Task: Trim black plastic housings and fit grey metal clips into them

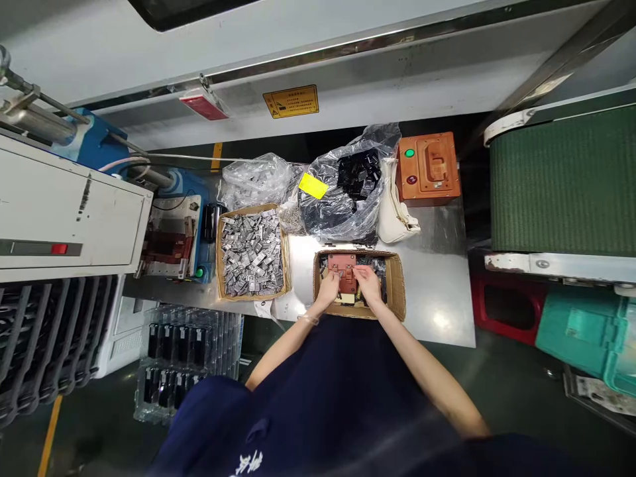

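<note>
- Factory floor, seen from above: we note a steel worktable (442,291) set against a grey machine housing, with a green conveyor belt (561,179) at far right.
- We find both hands inside a small cardboard box (397,285) at the table's near edge, centre.
- Left hand (328,286): fingers curled onto the left side of a reddish-brown fixture block (344,268) sitting in that box. Whether it grips or merely steadies, we cannot tell.
- Right hand (368,281): fingers bent down on the block's right side, touching it; grip likewise unclear.
- Dark small parts lie around the block in the box.
- Left of it, apart, a larger carton of grey metal pieces (251,253).
- Farther back: a clear bag of black parts (348,179), a second bag of grey pieces (256,179), an orange control box (428,165), a white pouch (395,215).
- Near left, below the table: clear trays (186,344) holding dark parts.
</note>
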`<state>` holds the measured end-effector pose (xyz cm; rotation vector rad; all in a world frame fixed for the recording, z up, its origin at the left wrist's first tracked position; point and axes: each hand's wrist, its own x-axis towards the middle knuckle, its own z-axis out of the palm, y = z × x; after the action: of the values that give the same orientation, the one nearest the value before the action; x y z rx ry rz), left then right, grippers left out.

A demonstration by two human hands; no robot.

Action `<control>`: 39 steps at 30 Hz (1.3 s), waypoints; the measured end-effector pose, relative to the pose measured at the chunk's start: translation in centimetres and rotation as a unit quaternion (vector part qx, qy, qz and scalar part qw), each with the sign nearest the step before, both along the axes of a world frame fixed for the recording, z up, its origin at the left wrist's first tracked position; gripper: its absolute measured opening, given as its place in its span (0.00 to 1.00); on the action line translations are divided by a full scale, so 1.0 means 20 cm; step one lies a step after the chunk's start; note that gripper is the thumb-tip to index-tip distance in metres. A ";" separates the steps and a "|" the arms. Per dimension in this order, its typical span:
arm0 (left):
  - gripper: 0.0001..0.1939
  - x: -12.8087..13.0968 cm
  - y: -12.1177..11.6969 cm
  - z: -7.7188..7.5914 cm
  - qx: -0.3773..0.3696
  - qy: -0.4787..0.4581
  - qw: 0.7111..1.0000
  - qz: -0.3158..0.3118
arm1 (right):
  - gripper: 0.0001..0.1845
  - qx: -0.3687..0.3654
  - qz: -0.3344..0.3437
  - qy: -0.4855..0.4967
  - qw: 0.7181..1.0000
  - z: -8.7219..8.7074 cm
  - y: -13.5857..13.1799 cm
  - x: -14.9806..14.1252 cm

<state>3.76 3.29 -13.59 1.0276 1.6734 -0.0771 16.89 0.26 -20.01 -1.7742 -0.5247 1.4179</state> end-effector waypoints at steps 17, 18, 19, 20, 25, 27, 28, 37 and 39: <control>0.13 0.06 0.19 -0.02 0.026 0.174 0.967 -0.184 | 0.06 0.099 0.286 -0.262 0.916 -0.17 -0.01 -0.01; 0.12 0.06 0.18 -0.02 0.029 0.174 0.966 -0.191 | 0.06 0.101 0.292 -0.272 0.911 -0.17 -0.01 -0.02; 0.12 0.06 0.18 -0.02 0.032 0.174 0.965 -0.196 | 0.06 0.103 0.299 -0.281 0.906 -0.17 -0.02 -0.02; 0.12 0.05 0.18 -0.01 0.033 0.173 0.964 -0.199 | 0.08 0.105 0.306 -0.289 0.901 -0.16 -0.03 -0.02; 0.10 0.03 0.16 -0.02 0.028 0.160 0.969 -0.186 | 0.14 0.114 0.354 -0.318 0.872 -0.12 -0.04 -0.01; 0.10 0.03 0.16 -0.03 0.021 0.152 0.975 -0.161 | 0.16 0.112 0.371 -0.323 0.864 -0.10 -0.04 0.00; 0.10 0.03 0.16 -0.04 0.016 0.147 0.979 -0.144 | 0.17 0.110 0.379 -0.325 0.860 -0.09 -0.04 0.00; 0.19 0.01 0.15 -0.17 -0.107 0.038 0.985 0.127 | 0.15 0.082 0.420 -0.331 0.841 -0.03 -0.02 0.02; 0.23 0.00 0.13 -0.18 -0.104 0.010 0.979 0.176 | 0.14 0.071 0.418 -0.333 0.842 -0.02 -0.01 0.01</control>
<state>3.82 5.82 -17.20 0.5655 1.7990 -0.0285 17.09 0.12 -20.51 -1.9785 -1.9079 1.1597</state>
